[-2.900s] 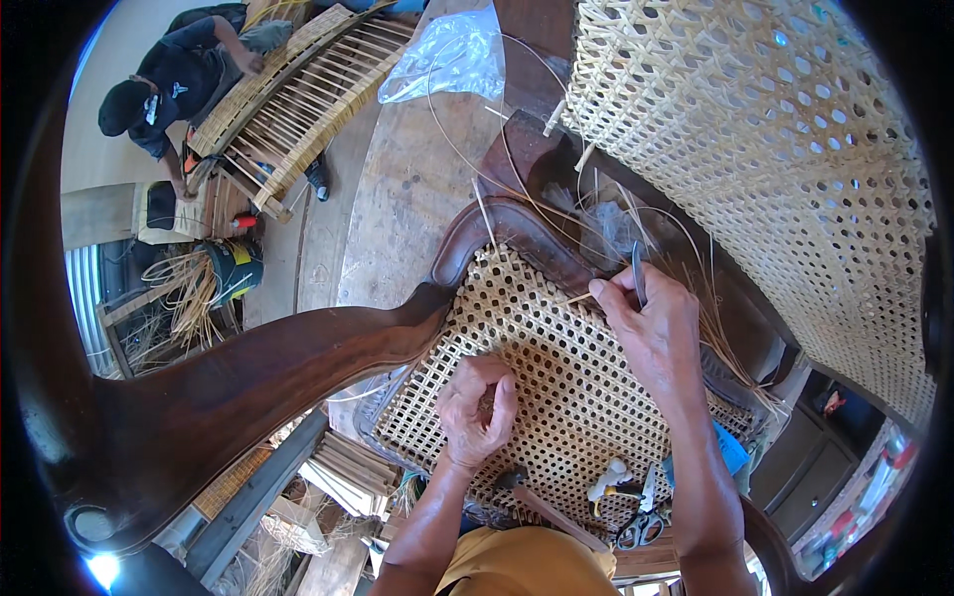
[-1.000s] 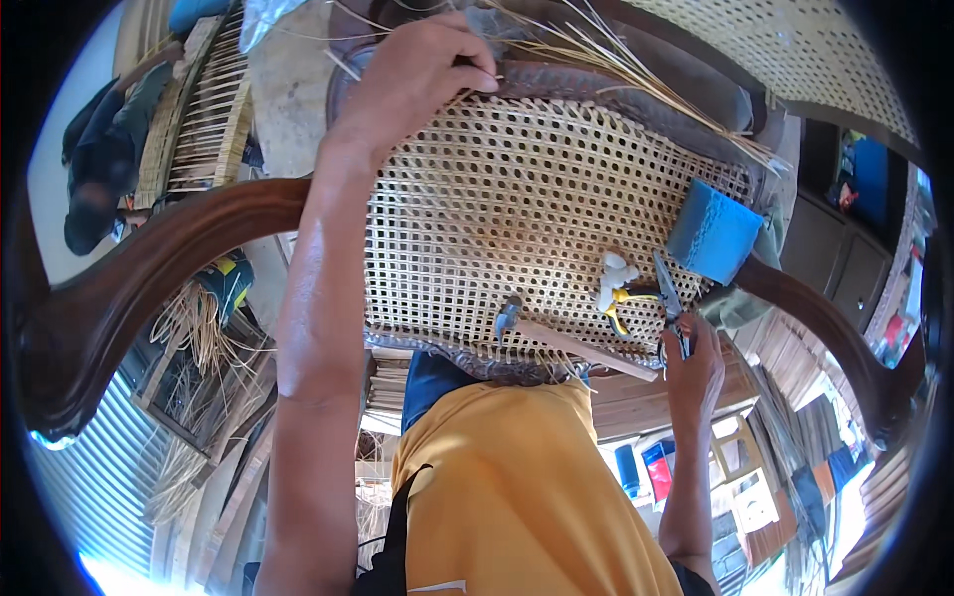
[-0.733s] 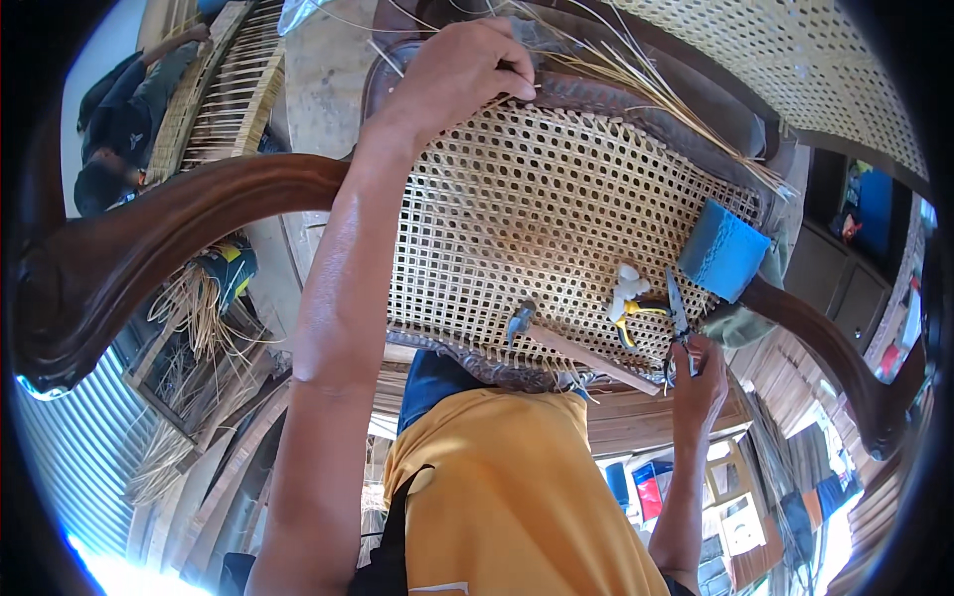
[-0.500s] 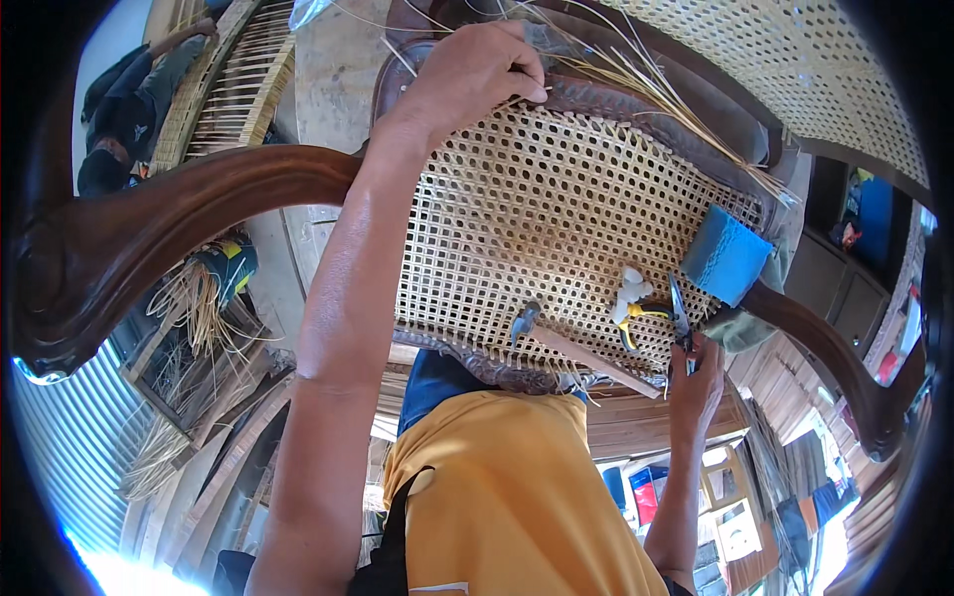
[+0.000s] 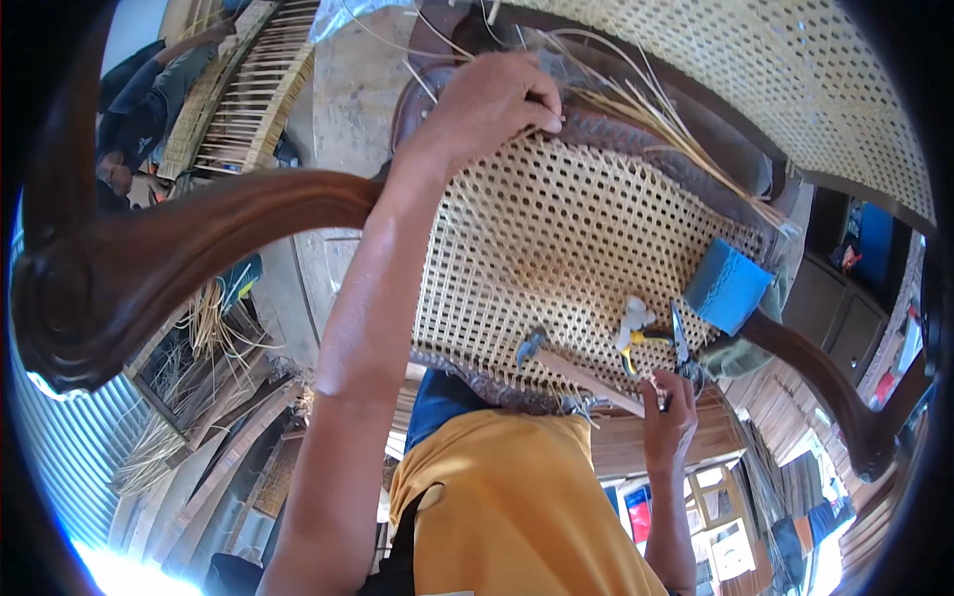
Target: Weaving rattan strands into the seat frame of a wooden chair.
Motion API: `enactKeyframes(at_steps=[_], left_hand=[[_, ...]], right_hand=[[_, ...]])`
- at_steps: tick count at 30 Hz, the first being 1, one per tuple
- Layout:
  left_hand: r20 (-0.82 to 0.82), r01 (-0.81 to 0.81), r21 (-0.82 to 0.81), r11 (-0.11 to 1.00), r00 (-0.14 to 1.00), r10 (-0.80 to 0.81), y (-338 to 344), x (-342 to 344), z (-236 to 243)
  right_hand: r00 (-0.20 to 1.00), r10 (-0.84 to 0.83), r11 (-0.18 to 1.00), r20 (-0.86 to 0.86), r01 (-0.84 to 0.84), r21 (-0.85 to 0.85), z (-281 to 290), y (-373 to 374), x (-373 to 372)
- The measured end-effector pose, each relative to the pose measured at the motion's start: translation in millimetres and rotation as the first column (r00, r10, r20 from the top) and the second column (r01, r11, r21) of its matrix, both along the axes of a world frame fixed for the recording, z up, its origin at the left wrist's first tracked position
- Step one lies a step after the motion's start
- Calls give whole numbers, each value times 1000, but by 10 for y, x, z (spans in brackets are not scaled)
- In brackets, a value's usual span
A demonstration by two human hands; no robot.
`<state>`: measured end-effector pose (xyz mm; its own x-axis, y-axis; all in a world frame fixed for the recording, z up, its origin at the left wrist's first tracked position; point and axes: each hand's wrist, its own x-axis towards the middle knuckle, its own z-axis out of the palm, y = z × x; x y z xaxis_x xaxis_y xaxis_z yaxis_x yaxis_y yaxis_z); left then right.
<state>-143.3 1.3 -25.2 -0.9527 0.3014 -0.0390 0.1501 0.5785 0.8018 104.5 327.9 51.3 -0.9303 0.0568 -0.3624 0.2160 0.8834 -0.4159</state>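
A chair seat panel of woven cane (image 5: 556,238) lies before me in a dark carved wooden frame. At its far left edge my left hand (image 5: 502,104) is closed in a pinch, its fingertips on a thin cane strand at the rim. My right hand (image 5: 672,422) is at the near right edge beside the scissors' handles, fingers loosely curled and thumb apart, holding nothing I can see. The scissors (image 5: 680,333) rest on the cane. Beside them lie yellow-and-black pliers (image 5: 644,338), a white lump (image 5: 634,314) and a hammer (image 5: 576,370) with a wooden handle.
A blue sponge-like block (image 5: 728,285) sits on the panel's right corner. Loose cane strands (image 5: 686,149) cross the far rim. Curved wooden chair legs (image 5: 248,214) stick out on both sides. A person (image 5: 149,99) is at the upper left, near another cane-wrapped frame (image 5: 238,89).
My right hand has drawn back from the scissors' handles toward me, leaving the scissors on the cane. My left hand keeps its pinch at the far rim. The view has shifted slightly.
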Motion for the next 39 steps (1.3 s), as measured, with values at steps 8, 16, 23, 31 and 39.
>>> enactKeyframes(at_steps=[8, 16, 23, 31, 39], left_hand=[[29, -17, 52, 999, 999, 16, -28, 26, 20], [141, -85, 137, 987, 988, 66, 37, 47, 33], [214, -102, 75, 992, 973, 83, -2, -16, 113], [231, -107, 108, 988, 970, 80, 6, -40, 110], [272, -97, 71, 993, 959, 75, 6, -52, 158]], right_hand=[[996, -88, 995, -35, 90, 52, -104, 242, -47], [954, -277, 956, 111, 286, -68, -87, 230, -83], [983, -135, 985, 121, 146, -92, -14, -10, -400], [980, -92, 994, 174, 101, -46, -7, -40, -584], [977, -89, 994, 192, 100, -51, -60, -33, -625]])
